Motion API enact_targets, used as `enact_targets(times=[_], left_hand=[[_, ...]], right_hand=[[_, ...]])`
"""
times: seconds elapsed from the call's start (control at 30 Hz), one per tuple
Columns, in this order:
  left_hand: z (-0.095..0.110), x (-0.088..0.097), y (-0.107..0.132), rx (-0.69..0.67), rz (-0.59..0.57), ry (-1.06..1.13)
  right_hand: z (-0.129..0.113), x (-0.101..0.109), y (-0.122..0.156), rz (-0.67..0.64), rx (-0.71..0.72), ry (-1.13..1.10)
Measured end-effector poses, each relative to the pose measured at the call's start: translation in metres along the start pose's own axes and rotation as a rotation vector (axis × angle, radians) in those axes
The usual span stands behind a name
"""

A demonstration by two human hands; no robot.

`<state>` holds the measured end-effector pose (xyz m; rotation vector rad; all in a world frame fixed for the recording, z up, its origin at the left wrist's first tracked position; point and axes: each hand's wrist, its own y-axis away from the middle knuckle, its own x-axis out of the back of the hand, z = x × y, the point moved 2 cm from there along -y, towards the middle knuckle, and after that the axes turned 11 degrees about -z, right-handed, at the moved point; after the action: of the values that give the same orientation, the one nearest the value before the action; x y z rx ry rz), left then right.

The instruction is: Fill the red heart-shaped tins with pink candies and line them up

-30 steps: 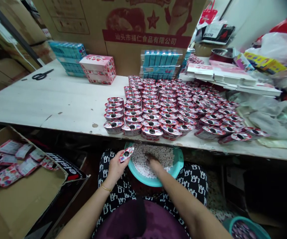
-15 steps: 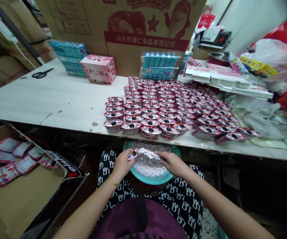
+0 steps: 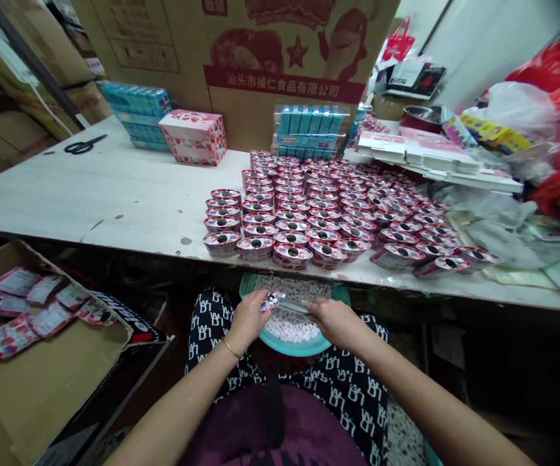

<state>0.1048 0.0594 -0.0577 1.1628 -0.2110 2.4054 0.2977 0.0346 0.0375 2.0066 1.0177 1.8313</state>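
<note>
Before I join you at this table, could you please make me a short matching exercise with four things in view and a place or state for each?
Column one
1. The scissors
2. The teal basin
3. The left hand
4. The right hand

Column two
A. Holding a grey scoop-like tool
B. Lying on the white table, towards its left end
C. Holding a mass of small white pieces
D. Holding a small patterned container

Right pairs: 1-B, 2-C, 3-D, 4-A.
</note>
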Motion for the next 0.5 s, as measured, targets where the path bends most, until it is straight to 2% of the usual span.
enact_targets(times=[0.17, 0.27, 0.37, 0.5], left_hand=[[0.004, 0.009, 0.003, -0.019, 0.024, -0.015], [0.007, 0.025, 0.010, -0.073, 0.000, -0.098], [0.004, 0.043, 0.019, -0.051, -0.019, -0.168], [0.001, 0.067, 0.030, -0.033, 0.023, -0.083]], right_hand=[[0.013, -0.009, 0.009, 0.065, 0.024, -0.148], [0.026, -0.020, 0.014, 0.112, 0.051, -0.277], [0.041, -0.039, 0.012, 0.117, -0.026, -0.323], [0.051, -0.060, 0.001, 0.100, -0.078, -0.337]])
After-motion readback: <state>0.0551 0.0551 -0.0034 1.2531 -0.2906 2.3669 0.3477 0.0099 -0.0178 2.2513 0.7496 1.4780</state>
